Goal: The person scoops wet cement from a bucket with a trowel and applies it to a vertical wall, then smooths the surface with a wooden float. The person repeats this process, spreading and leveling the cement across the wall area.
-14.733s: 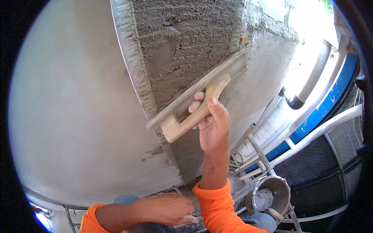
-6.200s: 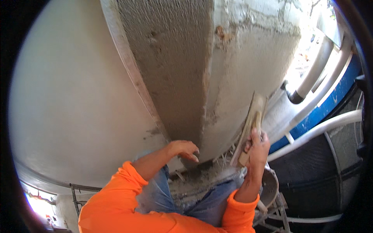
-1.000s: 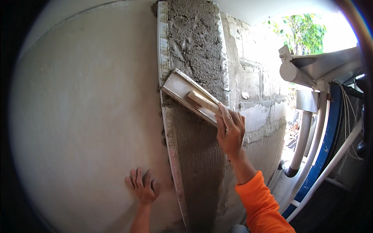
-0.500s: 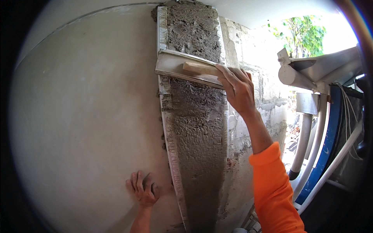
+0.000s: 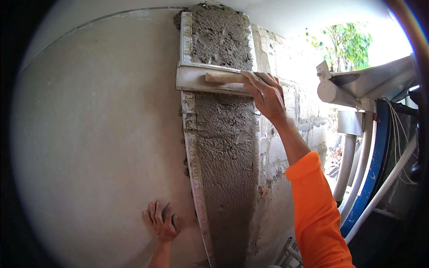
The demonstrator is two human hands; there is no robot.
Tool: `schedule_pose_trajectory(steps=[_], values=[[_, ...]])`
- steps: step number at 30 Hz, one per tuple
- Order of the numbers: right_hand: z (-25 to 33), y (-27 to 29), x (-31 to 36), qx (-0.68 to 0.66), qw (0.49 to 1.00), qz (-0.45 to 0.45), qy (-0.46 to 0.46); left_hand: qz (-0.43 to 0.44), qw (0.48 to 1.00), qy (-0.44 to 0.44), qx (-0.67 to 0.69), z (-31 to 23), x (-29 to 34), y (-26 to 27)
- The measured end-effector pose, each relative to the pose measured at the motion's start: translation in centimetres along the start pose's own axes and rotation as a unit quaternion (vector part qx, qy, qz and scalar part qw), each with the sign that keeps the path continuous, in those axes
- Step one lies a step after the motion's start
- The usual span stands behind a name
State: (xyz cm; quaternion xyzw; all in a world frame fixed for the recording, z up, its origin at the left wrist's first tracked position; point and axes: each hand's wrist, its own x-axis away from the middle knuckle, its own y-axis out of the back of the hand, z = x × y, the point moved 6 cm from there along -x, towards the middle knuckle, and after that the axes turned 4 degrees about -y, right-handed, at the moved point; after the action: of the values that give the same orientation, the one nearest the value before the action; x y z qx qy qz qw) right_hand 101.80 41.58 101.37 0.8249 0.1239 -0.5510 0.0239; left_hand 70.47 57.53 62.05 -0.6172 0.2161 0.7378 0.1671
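Observation:
My right hand [image 5: 267, 94] is closed round the wooden handle of a plastering float [image 5: 190, 77]. The float's long pale blade lies almost level across a column of wet grey mortar [image 5: 228, 152], spanning the light edge strips [image 5: 193, 165] on both sides. Above the blade the mortar [image 5: 221, 38] is rough and lumpy; below, it looks flatter, with a ribbed texture. My left hand [image 5: 161, 222] rests on the smooth plastered wall [image 5: 98, 129], left of the column, its fingers spread and holding nothing.
Right of the column is a bare block wall [image 5: 279, 147]. Farther right stand pale metal pipes [image 5: 347, 161], a blue frame [image 5: 368, 178] and a metal bracket [image 5: 357, 85]. Leaves [image 5: 342, 44] show in the bright opening behind. The ceiling [image 5: 277, 13] meets the column's top.
The float has turned from a slant to nearly level, its right end rising with my right hand, which also shifts slightly left. My left hand stays on the wall.

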Motion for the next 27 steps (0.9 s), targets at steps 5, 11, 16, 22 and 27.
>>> schedule_pose_trajectory(steps=[5, 11, 16, 22, 27], values=[[-0.8, -1.0, -2.9, 0.021, 0.999, -0.041, -0.003, -0.001, 1.000, 0.000, -0.002, 0.1, 0.1, 0.0], [-2.3, -1.8, -7.0, 0.014, 0.998, -0.058, -0.003, -0.003, 1.000, 0.007, 0.003, 0.1, 0.1, -0.1], [-3.7, -2.3, -9.9, 0.013, 0.998, -0.066, -0.018, 0.003, 1.000, 0.008, 0.001, 0.0, 0.1, -0.1], [-5.1, -3.1, -13.5, 0.056, 0.997, -0.059, -0.016, 0.000, 1.000, -0.001, 0.002, -0.1, -0.1, 0.1], [-6.2, -3.5, -15.9, 0.092, 0.995, -0.039, -0.019, -0.020, 1.000, 0.006, 0.012, -0.2, 0.0, 0.2]])
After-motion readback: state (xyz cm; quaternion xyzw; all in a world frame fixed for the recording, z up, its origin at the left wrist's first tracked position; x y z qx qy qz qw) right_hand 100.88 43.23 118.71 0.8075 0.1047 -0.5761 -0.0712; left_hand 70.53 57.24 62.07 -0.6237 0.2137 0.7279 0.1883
